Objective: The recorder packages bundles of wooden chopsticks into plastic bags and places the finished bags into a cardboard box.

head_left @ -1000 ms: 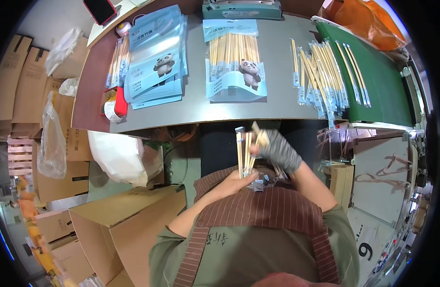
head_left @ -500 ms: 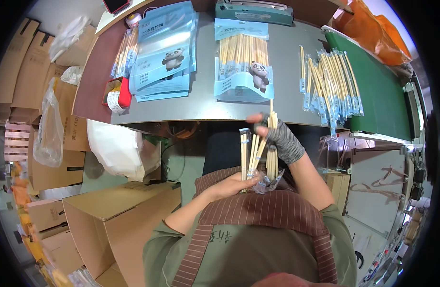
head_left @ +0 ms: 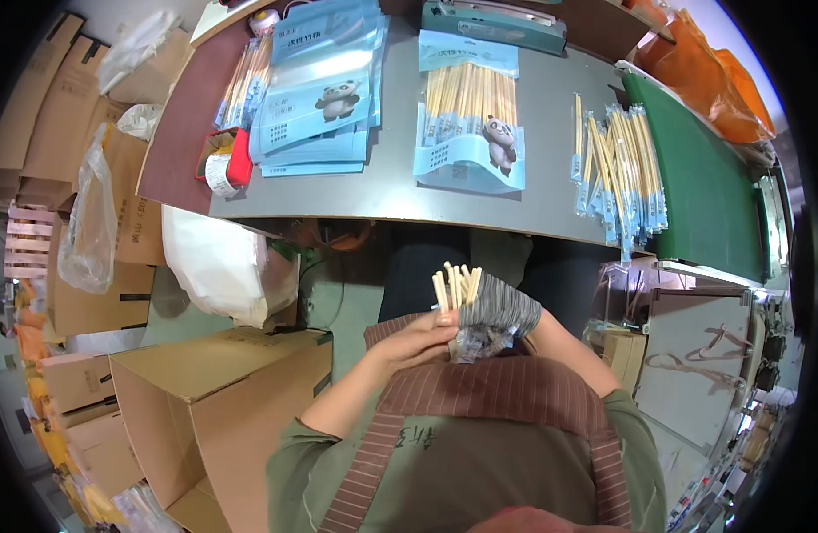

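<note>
Close in front of my apron is a bunch of pale wooden chopsticks (head_left: 456,286), ends upward, with clear wrapper plastic crumpled below. From the left, my left hand (head_left: 418,340) is closed round its lower part. My right hand (head_left: 499,306), in a grey fingerless glove, wraps the bunch from the right; most of its fingers are hidden. Beyond my hands, a blue-and-clear bag of chopsticks (head_left: 469,102) lies on the grey table (head_left: 382,202). To its right is a loose pile of wrapped chopsticks (head_left: 618,169).
A stack of flat blue bags (head_left: 315,115) lies left on the table, beside a red box (head_left: 238,160) and more wrapped chopsticks (head_left: 243,84). A teal machine (head_left: 493,27) stands at the back. Right is a green belt surface (head_left: 698,169). An open carton (head_left: 258,391) stands at lower left.
My right hand has come down and left, from above the chopsticks to around them. The sticks, spread apart before, are now gathered into one bunch. The view has shifted slightly.
</note>
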